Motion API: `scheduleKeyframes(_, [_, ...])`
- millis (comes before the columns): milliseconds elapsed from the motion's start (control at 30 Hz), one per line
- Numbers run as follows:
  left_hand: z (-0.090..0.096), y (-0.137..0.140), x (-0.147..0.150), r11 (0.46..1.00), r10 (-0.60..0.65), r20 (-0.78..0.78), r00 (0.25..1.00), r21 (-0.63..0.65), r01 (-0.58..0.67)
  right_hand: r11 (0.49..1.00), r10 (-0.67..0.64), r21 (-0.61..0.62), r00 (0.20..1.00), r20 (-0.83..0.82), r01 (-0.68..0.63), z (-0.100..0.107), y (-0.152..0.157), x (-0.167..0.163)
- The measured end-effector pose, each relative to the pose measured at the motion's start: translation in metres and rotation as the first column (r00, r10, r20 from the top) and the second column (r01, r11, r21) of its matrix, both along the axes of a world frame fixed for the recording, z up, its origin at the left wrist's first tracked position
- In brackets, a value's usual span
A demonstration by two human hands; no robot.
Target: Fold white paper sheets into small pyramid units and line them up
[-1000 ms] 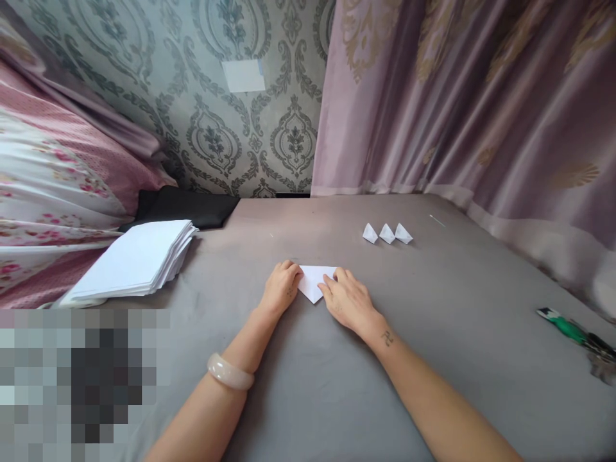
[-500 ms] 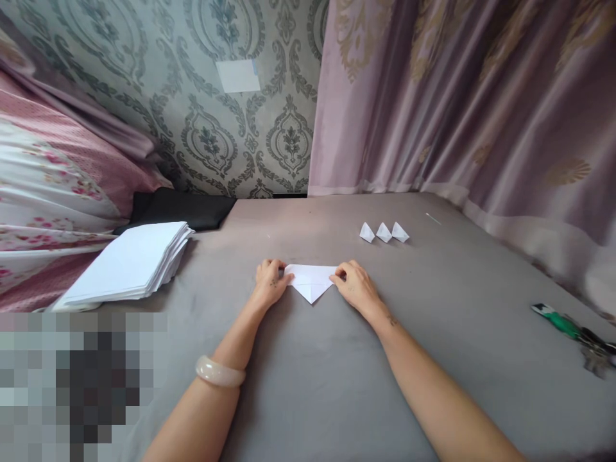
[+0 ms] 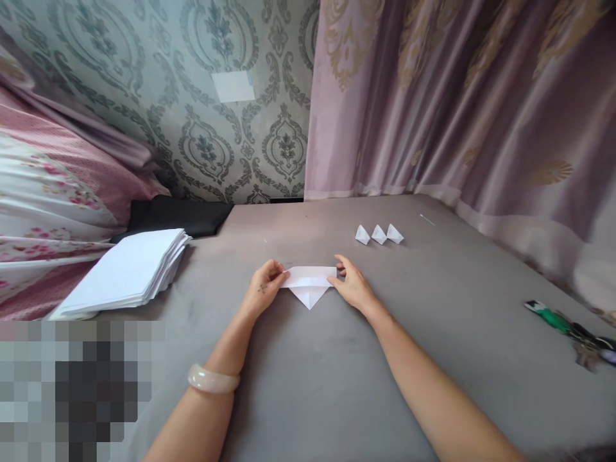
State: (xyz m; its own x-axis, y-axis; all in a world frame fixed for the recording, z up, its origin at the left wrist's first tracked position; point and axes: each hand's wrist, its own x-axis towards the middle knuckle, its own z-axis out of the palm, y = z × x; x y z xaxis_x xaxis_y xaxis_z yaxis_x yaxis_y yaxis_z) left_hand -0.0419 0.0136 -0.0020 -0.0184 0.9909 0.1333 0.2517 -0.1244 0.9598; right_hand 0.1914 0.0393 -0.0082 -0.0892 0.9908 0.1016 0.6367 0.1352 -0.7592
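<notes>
A folded sheet of white paper (image 3: 308,276) lies on the grey cloth surface in front of me. Its upper part is a wide band, and a triangular point sticks out below toward me. My left hand (image 3: 264,284) pinches the band's left end between thumb and fingers. At the opposite end, my right hand (image 3: 355,285) has its thumb on the paper, with the fingers curled just behind the right edge. Beyond my right hand stand three small folded paper pieces (image 3: 379,235) in a row.
To the left is a thick stack of white paper (image 3: 128,266), with a black folded item (image 3: 185,215) behind it. Keys with a green-handled tool (image 3: 553,318) lie at the far right. A wall and a purple curtain (image 3: 375,115) border the back.
The paper's upper edge has been folded down toward me, so a band now overlaps the triangle. My right fingers have lifted and spread a little. The view has shifted slightly.
</notes>
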Motion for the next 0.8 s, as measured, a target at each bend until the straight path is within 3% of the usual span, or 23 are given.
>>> scheduleKeyframes(100, [0.006,-0.002,0.004,0.999,0.027,0.182,0.983,-0.027,-0.022,0.991,0.024,-0.124,0.967,-0.255,-0.057,0.007,0.001,0.003])
scheduleKeyframes(200, [0.014,-0.006,0.007,0.996,0.072,0.308,0.949,-0.072,-0.052,0.943,0.069,-0.244,0.854,-0.516,-0.224,0.016,0.000,0.008])
scheduleKeyframes(267, [0.019,-0.008,0.007,0.993,0.079,0.369,0.926,-0.112,-0.040,0.917,0.066,-0.281,0.799,-0.597,-0.285,0.020,-0.001,0.010])
scheduleKeyframes(367, [0.024,-0.011,0.005,0.982,0.031,0.380,0.924,-0.184,0.043,0.911,0.047,-0.285,0.763,-0.645,-0.298,0.023,-0.001,0.011])
scheduleKeyframes(567, [0.024,-0.013,-0.002,0.949,-0.075,0.237,0.969,-0.282,0.143,0.912,0.038,-0.282,0.746,-0.665,-0.298,0.023,0.000,0.013])
scheduleKeyframes(800, [0.026,-0.015,-0.007,0.955,-0.131,0.215,0.968,-0.235,0.181,0.888,0.126,-0.262,0.749,-0.651,-0.377,0.032,-0.003,0.017])
